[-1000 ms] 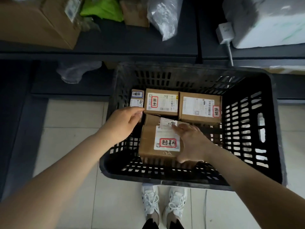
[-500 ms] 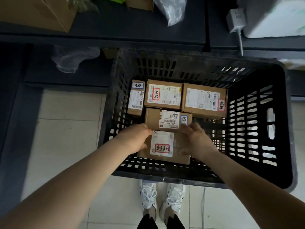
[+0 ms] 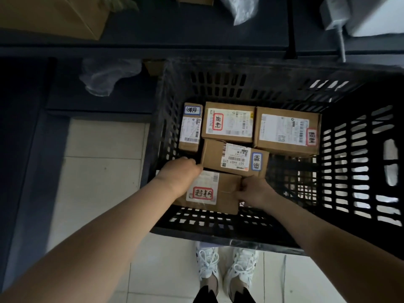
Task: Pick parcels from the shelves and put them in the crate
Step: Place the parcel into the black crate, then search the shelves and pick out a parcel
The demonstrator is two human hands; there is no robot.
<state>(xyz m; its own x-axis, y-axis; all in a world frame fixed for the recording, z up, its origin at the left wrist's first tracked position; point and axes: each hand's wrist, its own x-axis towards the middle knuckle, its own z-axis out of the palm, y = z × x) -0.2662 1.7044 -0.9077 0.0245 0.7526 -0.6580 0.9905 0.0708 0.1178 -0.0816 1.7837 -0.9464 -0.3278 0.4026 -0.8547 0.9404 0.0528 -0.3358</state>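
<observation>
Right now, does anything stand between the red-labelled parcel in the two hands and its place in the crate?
Nothing visible does. The red-labelled parcel is already inside the black crate, at its near wall, just before the blue-labelled box. The left hand and the right hand grip its sides. What lies beneath it is hidden.

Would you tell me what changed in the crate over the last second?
The red-labelled parcel came down toward the near wall, uncovering the blue-tagged parcel; the left hand moved to its left side, the right hand grips its right edge. Back-row parcels and crate stayed put.
</observation>
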